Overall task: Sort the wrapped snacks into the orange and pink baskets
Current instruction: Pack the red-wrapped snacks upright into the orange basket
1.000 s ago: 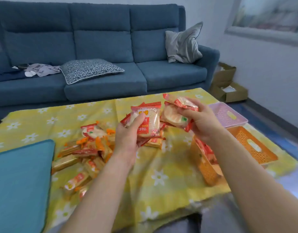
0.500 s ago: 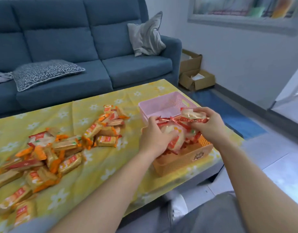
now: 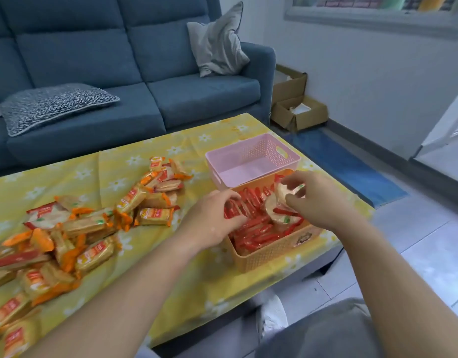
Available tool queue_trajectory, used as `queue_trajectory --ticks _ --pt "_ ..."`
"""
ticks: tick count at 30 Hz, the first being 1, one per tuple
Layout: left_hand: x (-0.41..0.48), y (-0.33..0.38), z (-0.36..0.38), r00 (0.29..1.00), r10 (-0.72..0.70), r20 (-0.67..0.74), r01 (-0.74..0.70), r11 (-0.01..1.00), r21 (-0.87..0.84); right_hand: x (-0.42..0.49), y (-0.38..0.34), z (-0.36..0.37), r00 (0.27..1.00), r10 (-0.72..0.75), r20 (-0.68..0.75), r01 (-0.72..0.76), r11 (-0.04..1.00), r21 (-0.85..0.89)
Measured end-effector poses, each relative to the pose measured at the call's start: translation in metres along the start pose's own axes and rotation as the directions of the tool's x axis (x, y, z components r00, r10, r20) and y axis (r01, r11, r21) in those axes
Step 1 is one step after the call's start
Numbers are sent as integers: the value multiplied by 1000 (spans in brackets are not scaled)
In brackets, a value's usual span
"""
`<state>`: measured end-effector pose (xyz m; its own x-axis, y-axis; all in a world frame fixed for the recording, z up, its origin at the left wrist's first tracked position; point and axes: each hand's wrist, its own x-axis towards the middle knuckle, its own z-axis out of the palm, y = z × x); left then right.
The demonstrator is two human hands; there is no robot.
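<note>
Right, a second earlier both hands held red packets up over the table centre. By this frame they had come down over the orange basket (image 3: 269, 254). The right hand (image 3: 318, 200) pinched a round red-wrapped snack (image 3: 286, 194) between thumb and fingertips, just above the others at the basket's right side. The left hand (image 3: 212, 218) sat at the basket's left rim, fingers curled down onto the red-wrapped snacks (image 3: 253, 233) packed inside. It wasn't clear whether it gripped one or only pressed them. The hands were apart, both over the same basket. The pink basket (image 3: 251, 153), touching the orange one's far side, looked empty. The orange-wrapped snacks (image 3: 93, 223) lay heaped on the yellow tablecloth (image 3: 171, 267), left of the baskets. Judgement: the red batch was being dropped off, a few reds seemed left in the heap, and filling of the pink basket hadn't started.
</note>
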<state>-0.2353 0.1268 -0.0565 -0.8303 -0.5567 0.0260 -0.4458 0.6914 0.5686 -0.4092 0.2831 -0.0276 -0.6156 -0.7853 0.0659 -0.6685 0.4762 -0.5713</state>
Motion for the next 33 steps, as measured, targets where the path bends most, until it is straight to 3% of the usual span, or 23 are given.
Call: queue_trajectory --ticks 3,8,11,14,18,25,30,33 --pt "3 -2 -5 999 17 -31 -17 1000 -4 0 -14 7 991 -93 98 93 996 4" --pt "5 -12 -15 1000 -3 18 2 998 55 4 -35 38 945 -146 293 242 914 -326" --pt "4 -19 -19 999 -6 38 5 1000 28 5 -43 55 945 -71 319 232 834 -500" --pt "1 -20 -21 999 7 42 -7 1000 10 9 -44 58 954 -70 291 222 818 -530" --pt "1 -22 -22 999 8 48 -9 1000 1 14 -45 40 956 -128 265 229 889 -395" --pt "2 -17 -18 995 14 96 -7 998 -67 14 -44 19 962 -264 -74 248 953 -176" --pt "2 -8 -19 998 49 -29 -57 900 -433 10 -55 11 979 -143 -147 160 981 111" --pt "7 -12 -20 996 73 -59 -91 893 -441 4 -57 18 993 -65 -96 79 985 151"
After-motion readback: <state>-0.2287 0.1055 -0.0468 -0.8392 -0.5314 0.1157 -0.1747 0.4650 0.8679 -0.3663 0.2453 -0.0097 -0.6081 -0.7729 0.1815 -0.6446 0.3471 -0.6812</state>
